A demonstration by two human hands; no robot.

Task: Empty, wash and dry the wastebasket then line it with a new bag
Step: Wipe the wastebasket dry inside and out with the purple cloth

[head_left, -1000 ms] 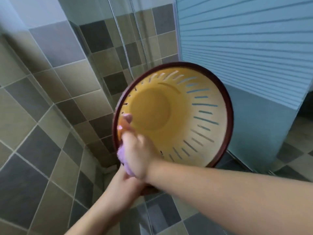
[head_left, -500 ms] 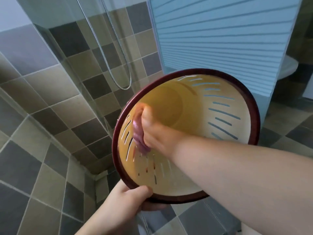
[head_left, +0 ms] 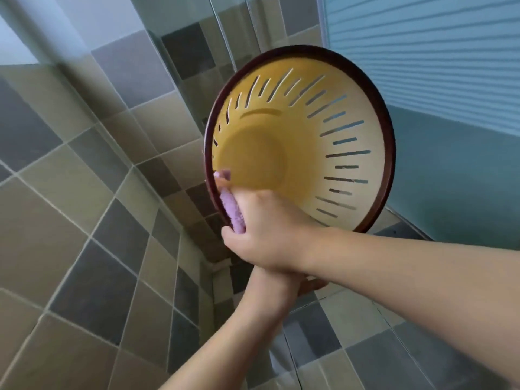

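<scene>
Grey and beige square wall tiles (head_left: 84, 170) filled the left side, a pale blue slatted blind (head_left: 427, 52) hung at the upper right over a plain teal panel (head_left: 455, 175), and a thin metal shower hose (head_left: 222, 40) ran down the glass behind. In front of these, held up off the floor with its mouth tipped toward the camera, was the round yellow plastic wastebasket with a dark red rim and slotted walls (head_left: 349, 142). The right hand (head_left: 267, 232) crossed its lower left rim, fingers curled round a folded lilac cloth (head_left: 232, 212) pressed against the rim and inner wall; a fingertip and an end of the cloth showed just inside the basket. That hand and its forearm covered most of the left hand (head_left: 309, 284), which reached up from below at the basket's lower edge. Only a few of its fingertips showed past the right wrist, so its grip could not be told. Motion blur softened the near rim. Apart from the cloth end, the basket held nothing.
</scene>
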